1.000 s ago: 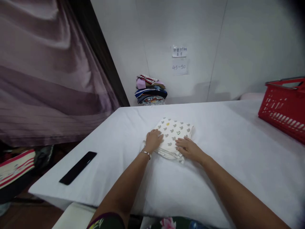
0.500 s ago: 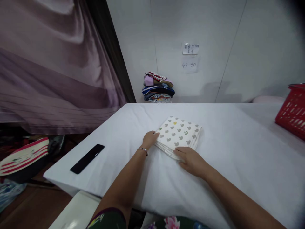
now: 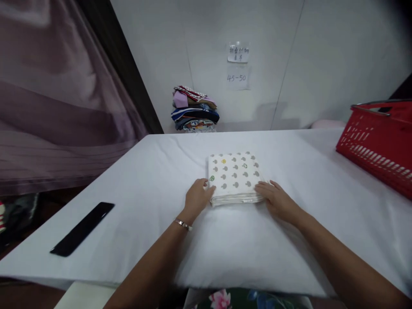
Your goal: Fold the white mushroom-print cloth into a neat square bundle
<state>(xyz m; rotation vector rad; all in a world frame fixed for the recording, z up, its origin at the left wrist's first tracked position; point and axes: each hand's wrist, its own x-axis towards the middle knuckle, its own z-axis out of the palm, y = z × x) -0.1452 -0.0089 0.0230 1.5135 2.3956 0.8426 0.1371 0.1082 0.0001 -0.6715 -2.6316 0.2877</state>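
A folded white cloth (image 3: 236,174) with grey mushroom-like prints and a few green and yellow ones lies flat on the white-covered table, its layered folds facing me. At its left front corner is my left hand (image 3: 197,198), thumb and forefinger apart and touching the side of the cloth. A silver bracelet (image 3: 183,224) circles that wrist. My right hand (image 3: 279,201) rests at the opposite front corner, its stretched fingers lying on the cloth's edge. The undersides of both hands are hidden.
A black phone-like slab (image 3: 83,229) lies on the table's left side. A red plastic basket (image 3: 380,143) stands at the right. Against the wall is a stack of folded fabrics (image 3: 195,109), and paper signs (image 3: 238,64) hang above. A mauve curtain (image 3: 64,98) hangs at left.
The folded cloth has turned so that its front edge lies nearly straight across my view. My right hand has shifted to its right front corner. The view has swung rightward, showing more of the basket.
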